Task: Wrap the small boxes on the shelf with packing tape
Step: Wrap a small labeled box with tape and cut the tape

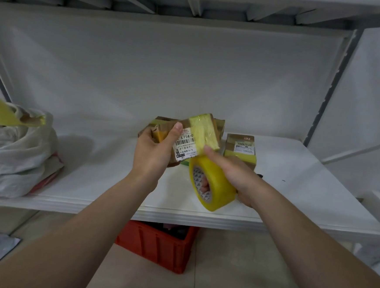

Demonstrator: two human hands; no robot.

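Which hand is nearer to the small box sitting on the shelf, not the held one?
Right. The right hand, gripping the tape roll, is just in front of the shelf box; the left hand grips the other box farther left.

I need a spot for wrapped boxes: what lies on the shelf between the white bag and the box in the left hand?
In the head view, only bare shelf lies between the white bag and the box the left hand holds.

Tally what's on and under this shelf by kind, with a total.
Boxes: 3, held box, box behind, right box
Tape roll: 1
Bag: 1
Crate: 1
Total: 6
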